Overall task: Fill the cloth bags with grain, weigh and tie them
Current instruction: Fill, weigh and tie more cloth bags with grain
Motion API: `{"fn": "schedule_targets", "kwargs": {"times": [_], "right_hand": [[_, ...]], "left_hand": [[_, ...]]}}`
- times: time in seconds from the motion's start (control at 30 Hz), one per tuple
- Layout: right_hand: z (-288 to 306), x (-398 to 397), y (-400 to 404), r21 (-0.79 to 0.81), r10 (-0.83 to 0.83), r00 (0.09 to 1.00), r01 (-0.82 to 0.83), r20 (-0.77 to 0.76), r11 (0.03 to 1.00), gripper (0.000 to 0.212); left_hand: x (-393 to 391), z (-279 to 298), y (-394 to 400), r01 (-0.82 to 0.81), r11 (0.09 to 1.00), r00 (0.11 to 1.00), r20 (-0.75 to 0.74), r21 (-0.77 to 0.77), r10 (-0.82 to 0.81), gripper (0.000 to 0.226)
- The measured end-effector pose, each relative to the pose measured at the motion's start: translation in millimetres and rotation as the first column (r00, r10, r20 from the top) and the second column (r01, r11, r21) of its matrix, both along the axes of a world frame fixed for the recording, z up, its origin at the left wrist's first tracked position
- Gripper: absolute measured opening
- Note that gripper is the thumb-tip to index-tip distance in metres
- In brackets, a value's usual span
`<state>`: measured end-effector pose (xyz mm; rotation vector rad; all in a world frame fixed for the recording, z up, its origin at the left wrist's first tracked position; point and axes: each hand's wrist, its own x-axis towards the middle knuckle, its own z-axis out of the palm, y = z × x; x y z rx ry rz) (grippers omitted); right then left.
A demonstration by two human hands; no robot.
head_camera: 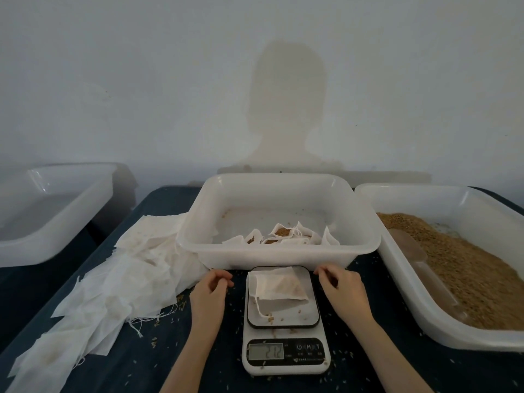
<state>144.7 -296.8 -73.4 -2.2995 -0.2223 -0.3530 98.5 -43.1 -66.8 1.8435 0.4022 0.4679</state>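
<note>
Grain-filled cloth bag [279,286] is laid on the kitchen scale [284,321], flanked by left hand [210,290] and right hand [341,285], both held loosely curled, nothing gripped.

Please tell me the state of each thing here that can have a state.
bag on the scale: filled, lying flat, untied
scale: on, display lit
middle tub: holds a few filled bags
right tub: holds grain
left hand: off the bag, holding nothing
right hand: off the bag, holding nothing
</note>
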Motion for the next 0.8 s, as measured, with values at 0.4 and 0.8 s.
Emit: {"fn": "schedule_targets", "kwargs": {"times": [0.4, 0.8], "right_hand": [[-3.1, 1.8, -1.1, 0.000, -0.015, 1.000, 0.015, -0.021, 1.000, 0.011], [0.1, -1.0, -1.6, 0.008, -0.021, 0.999, 0.022, -0.037, 1.000, 0.010]], "left_hand": [[-1.3, 1.0, -0.7, 0.005, 1.000, 1.000, -0.001, 0.020, -0.005, 0.023], [-1.3, 1.5, -1.5, 0.008, 1.000, 1.000, -0.005, 0.026, -0.008, 0.022]]}}
